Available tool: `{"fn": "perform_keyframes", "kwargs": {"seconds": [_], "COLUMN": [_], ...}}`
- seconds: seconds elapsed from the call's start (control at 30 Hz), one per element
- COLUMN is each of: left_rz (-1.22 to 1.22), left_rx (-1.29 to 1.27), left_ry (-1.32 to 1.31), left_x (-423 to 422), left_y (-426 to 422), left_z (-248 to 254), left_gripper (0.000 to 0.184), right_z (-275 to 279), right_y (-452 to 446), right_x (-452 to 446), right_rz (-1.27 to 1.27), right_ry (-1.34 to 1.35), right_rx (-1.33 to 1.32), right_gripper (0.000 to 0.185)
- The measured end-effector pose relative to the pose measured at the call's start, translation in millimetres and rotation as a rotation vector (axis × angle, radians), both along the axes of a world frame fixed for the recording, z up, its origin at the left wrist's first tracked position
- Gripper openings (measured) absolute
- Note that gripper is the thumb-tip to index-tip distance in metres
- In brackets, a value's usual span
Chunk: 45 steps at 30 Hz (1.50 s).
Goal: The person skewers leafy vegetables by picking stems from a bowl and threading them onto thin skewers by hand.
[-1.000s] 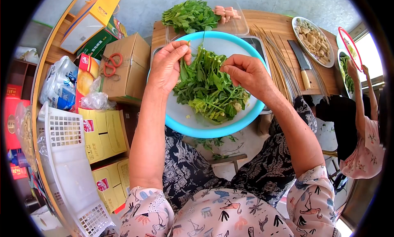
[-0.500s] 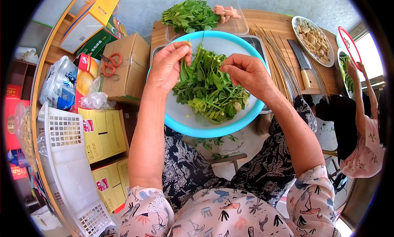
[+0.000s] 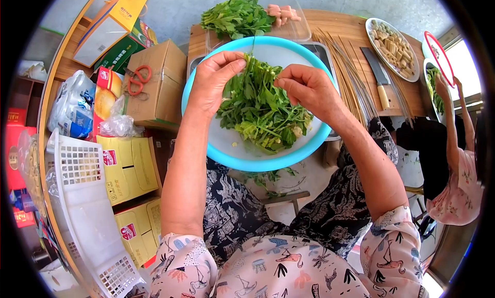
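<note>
A round tub with a light-blue rim (image 3: 270, 164) sits before me, over my lap. Heaped in its white basin are leafy greens (image 3: 263, 112) with pale cut stems, which look like celery leaves. Above the left side of the heap, my left hand (image 3: 217, 81) pinches a green sprig between thumb and fingertips. My right hand (image 3: 309, 89), also closed in a pinch, holds the leafy greens near the top right of the heap. Just what lies between its fingertips is mostly hidden.
Behind the tub, a clear tray holds bunched greens (image 3: 237, 17) and pink sausage pieces (image 3: 282, 13). Skewers (image 3: 343, 76), a cleaver (image 3: 376, 73) and a platter of food (image 3: 394, 50) lie right. Boxes, scissors (image 3: 138, 80) and a white basket (image 3: 85, 205) are left. Another person's arms (image 3: 451, 112) show right.
My left hand has moved slightly right and its fingertips have come down to the greens. The bit seen at its fingertips before no longer shows. My right hand has barely shifted.
</note>
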<state>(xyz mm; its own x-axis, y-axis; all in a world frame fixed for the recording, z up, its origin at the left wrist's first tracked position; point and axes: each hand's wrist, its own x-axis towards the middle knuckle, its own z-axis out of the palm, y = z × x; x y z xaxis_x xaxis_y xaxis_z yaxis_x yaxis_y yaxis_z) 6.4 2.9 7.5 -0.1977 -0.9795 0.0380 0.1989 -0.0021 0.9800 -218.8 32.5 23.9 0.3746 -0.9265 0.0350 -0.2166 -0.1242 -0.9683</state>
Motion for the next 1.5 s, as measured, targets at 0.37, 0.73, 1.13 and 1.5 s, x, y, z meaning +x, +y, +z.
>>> {"fn": "perform_keyframes", "kwargs": {"seconds": [0.37, 0.73, 1.13, 1.5], "left_rz": [0.074, -0.625, -0.528, 0.098], "left_rx": [-0.256, -0.579, -0.443, 0.045], "left_ry": [-0.313, -1.108, -1.054, 0.194], "left_x": [-20, -54, -41, 18], "left_y": [24, 56, 34, -9], "left_z": [11, -40, -28, 3], "left_gripper": [0.010, 0.011, 0.005, 0.015], "right_z": [3, -2, -1, 9], "right_y": [-15, -20, -20, -9], "right_x": [-21, -30, -35, -18], "right_rz": [-0.148, -0.166, -0.176, -0.105], "right_ry": [-0.097, -0.112, -0.159, -0.101], "right_rx": [0.036, -0.040, -0.015, 0.043], "right_gripper": [0.015, 0.017, 0.015, 0.016]}}
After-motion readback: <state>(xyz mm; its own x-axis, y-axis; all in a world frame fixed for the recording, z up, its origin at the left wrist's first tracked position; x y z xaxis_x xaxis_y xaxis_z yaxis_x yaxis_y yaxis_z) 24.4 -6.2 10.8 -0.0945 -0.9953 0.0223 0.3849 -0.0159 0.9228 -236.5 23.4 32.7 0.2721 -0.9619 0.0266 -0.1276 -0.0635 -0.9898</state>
